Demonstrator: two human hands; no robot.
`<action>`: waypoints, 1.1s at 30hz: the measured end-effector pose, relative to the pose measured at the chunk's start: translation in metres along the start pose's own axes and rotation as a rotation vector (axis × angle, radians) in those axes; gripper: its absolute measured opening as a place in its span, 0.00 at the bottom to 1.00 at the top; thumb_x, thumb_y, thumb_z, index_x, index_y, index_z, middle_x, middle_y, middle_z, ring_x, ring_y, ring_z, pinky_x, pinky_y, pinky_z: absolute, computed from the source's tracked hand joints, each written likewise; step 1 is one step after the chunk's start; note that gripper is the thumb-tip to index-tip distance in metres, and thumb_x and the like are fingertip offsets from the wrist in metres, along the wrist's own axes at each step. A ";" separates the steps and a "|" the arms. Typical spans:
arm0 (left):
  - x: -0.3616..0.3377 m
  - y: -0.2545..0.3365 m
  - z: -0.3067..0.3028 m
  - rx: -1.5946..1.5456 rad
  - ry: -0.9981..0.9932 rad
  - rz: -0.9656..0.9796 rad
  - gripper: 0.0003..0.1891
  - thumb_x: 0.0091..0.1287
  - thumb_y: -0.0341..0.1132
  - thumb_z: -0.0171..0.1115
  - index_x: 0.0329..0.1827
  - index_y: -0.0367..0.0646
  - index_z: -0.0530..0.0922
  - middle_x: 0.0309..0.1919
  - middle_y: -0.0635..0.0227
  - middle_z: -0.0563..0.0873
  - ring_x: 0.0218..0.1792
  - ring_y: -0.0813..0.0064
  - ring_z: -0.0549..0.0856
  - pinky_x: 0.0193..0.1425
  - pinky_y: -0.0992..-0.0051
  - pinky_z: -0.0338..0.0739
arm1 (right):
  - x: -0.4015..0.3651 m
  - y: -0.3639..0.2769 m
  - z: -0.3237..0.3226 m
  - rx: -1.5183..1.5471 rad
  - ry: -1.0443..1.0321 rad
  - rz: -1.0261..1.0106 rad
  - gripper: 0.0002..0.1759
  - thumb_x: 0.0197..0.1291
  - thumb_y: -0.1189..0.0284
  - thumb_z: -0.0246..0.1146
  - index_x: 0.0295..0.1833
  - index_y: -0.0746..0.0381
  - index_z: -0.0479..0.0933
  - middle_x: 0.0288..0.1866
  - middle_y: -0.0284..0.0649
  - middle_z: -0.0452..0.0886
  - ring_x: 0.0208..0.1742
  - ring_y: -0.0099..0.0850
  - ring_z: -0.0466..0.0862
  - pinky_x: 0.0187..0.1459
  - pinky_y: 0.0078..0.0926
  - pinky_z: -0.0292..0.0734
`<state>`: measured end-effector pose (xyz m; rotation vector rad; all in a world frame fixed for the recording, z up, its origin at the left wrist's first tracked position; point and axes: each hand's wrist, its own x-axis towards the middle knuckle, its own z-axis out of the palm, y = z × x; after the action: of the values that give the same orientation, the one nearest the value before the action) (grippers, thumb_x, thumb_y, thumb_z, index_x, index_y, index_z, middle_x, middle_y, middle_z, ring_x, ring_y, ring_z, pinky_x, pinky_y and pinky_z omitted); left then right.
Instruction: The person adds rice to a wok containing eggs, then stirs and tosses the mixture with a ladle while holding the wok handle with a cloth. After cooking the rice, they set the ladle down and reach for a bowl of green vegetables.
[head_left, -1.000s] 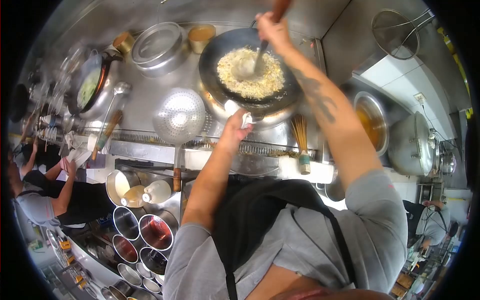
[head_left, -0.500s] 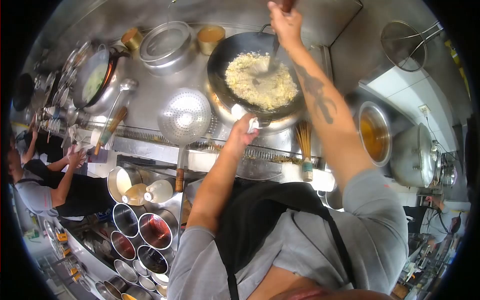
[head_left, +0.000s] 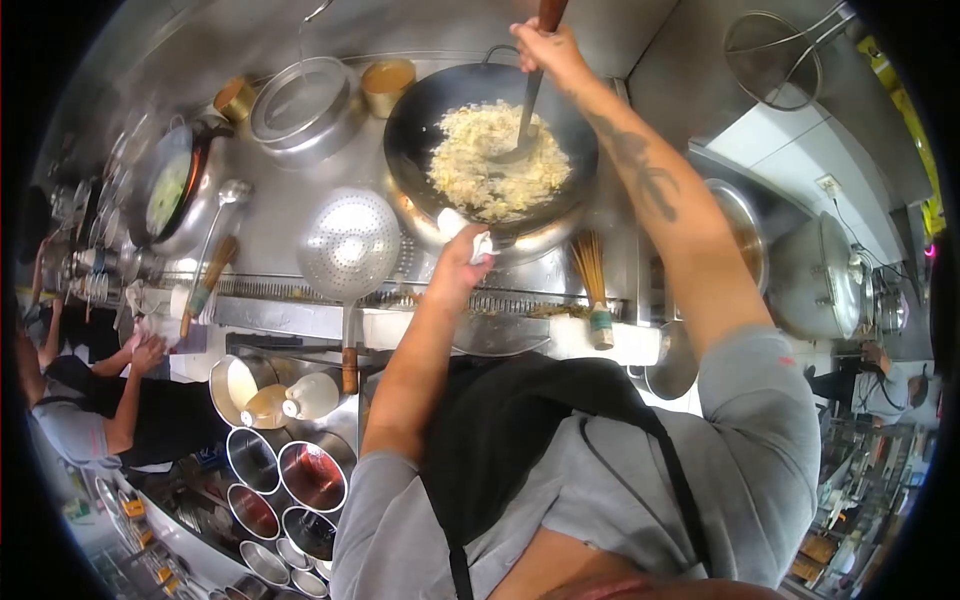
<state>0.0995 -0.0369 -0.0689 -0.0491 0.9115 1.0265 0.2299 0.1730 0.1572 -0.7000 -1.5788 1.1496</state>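
My right hand (head_left: 548, 48) is wrapped round the brown wooden handle of a ladle (head_left: 529, 108), whose bowl sits in yellowish fried rice (head_left: 470, 185). The rice, apparently with egg bits, is spread over the bottom of a black wok (head_left: 403, 145) on the stove. At the wok's near rim, my left hand (head_left: 462, 262) is closed on a folded white cloth (head_left: 453, 222). The cloth lies against the wok's near handle, which it mostly hides.
A perforated skimmer (head_left: 350, 240) lies left of the wok, and a bamboo brush (head_left: 597, 300) stands near its right side. Metal sauce containers (head_left: 312, 475) and plastic bottles (head_left: 312, 395) fill the lower left. Further left, a co-worker (head_left: 110, 410) stands by another wok (head_left: 165, 190).
The ladle has shifted within the rice and the rice's outline differs. My right hand remains on its handle and my left on the cloth. The whole view has shifted slightly.
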 end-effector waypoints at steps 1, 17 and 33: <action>0.002 0.000 -0.002 -0.005 -0.005 0.001 0.10 0.59 0.33 0.65 0.39 0.48 0.73 0.28 0.69 0.80 0.28 0.74 0.78 0.20 0.78 0.66 | -0.005 -0.015 -0.010 -0.084 0.081 0.040 0.11 0.63 0.72 0.61 0.30 0.61 0.68 0.18 0.31 0.69 0.15 0.21 0.68 0.18 0.24 0.65; -0.070 -0.032 0.018 -0.063 -0.120 0.071 0.05 0.70 0.37 0.53 0.43 0.47 0.72 0.34 0.68 0.79 0.31 0.77 0.78 0.22 0.80 0.70 | -0.015 0.005 -0.081 -0.078 0.335 0.244 0.11 0.60 0.75 0.61 0.27 0.60 0.68 0.18 0.33 0.70 0.16 0.24 0.72 0.19 0.26 0.69; -0.088 -0.118 -0.067 0.566 -0.072 0.441 0.09 0.68 0.40 0.54 0.45 0.47 0.73 0.33 0.69 0.81 0.29 0.73 0.80 0.25 0.70 0.77 | -0.049 -0.145 0.037 0.009 0.277 -0.268 0.11 0.63 0.67 0.62 0.32 0.61 0.72 0.14 0.31 0.70 0.12 0.21 0.69 0.13 0.20 0.63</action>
<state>0.1284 -0.1939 -0.0955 0.6849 1.1449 1.1263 0.2258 0.0636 0.2710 -0.5927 -1.3821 0.8247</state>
